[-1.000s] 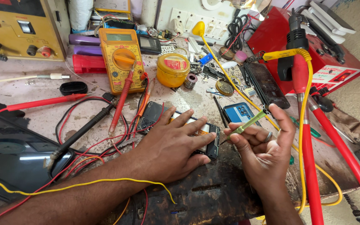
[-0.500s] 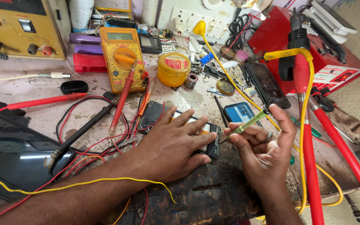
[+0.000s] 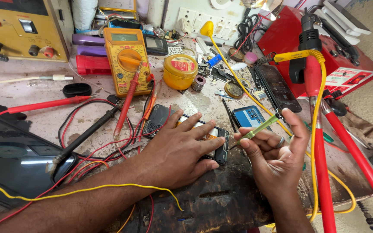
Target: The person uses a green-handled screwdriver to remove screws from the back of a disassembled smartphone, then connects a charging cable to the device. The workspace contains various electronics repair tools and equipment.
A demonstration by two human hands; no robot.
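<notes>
Two hands are working: one opened phone [image 3: 203,138] under the left, one screwdriver [image 3: 260,128] in the right, one multimeter [image 3: 126,60] lying beyond.

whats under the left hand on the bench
An opened phone lies under the left hand, its right end and some inner parts showing past the fingers. The rest is covered by the palm.

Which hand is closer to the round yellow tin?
Left. The left hand lies on the opened phone, below the yellow tin. The right hand, holding a green tool, is farther off, below and to the tin's right.
</notes>
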